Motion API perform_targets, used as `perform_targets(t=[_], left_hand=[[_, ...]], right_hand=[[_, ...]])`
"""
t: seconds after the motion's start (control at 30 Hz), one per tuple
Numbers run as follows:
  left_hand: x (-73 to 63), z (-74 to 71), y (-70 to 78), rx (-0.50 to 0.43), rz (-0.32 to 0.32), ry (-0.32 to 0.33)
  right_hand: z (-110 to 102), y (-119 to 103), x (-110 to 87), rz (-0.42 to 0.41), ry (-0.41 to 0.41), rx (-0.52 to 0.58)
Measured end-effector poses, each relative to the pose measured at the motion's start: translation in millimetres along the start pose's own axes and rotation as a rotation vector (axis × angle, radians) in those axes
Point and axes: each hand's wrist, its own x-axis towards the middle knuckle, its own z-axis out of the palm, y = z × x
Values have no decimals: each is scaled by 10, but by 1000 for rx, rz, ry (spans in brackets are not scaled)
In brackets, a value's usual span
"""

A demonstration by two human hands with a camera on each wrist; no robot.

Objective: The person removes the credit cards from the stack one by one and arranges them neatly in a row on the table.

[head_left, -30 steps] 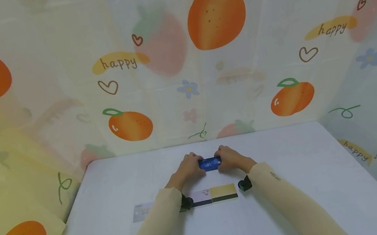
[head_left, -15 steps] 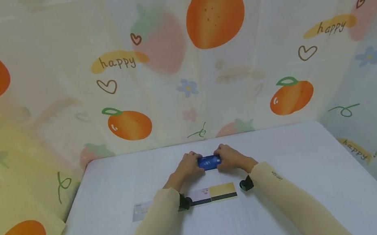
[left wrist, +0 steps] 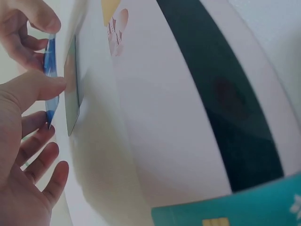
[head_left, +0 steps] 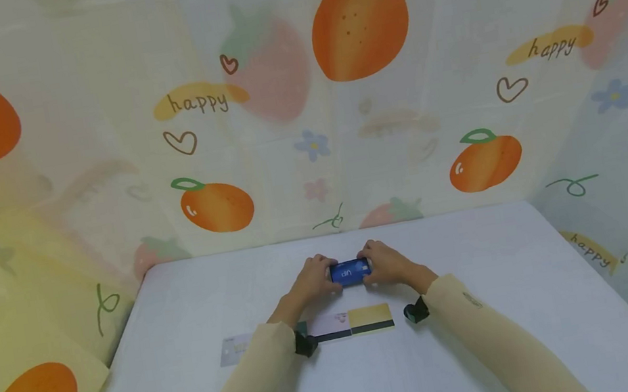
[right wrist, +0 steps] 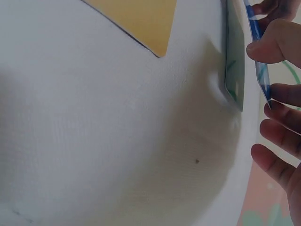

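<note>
Head view: the fingers of my left hand (head_left: pixel 316 276) pinch one end of a blue card (head_left: pixel 350 273) at nine o'clock, and those of my right hand (head_left: pixel 385 262) pinch its other end at three. The card lies crosswise between them, over the far half of the white surface (head_left: pixel 468 350), its "VIP" print upside down. In both wrist views each thumb is on the card's near face, with fingers behind it. A thin pale card (right wrist: pixel 235 56), seen nearly edge-on, sits just beside the blue one, with a gap between.

Farther out, reckoning from the blue card, a gold card (head_left: pixel 370 318) lies between five and six o'clock, edge to edge with a white card (head_left: pixel 332 325) at seven; both bear a dark stripe. A teal card (left wrist: pixel 249 209) adjoins the white one, and a greyish card (head_left: pixel 233 351) lies at eight, partly behind my left sleeve (head_left: pixel 251 384).
</note>
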Motion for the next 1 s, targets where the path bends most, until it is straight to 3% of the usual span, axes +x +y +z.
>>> perform_targets(t=[0.3,0.57,1.0], left_hand=[[-73,-40,-17,-16,66,35],[-105,-57,-22,-54,54,29],[-138,-70,10,-10,87,39]], right_hand=[[0,-26,-95,-30,43,8],[-8,-60,-140,-14,41,19],[16,-44,-209,-24,58,18]])
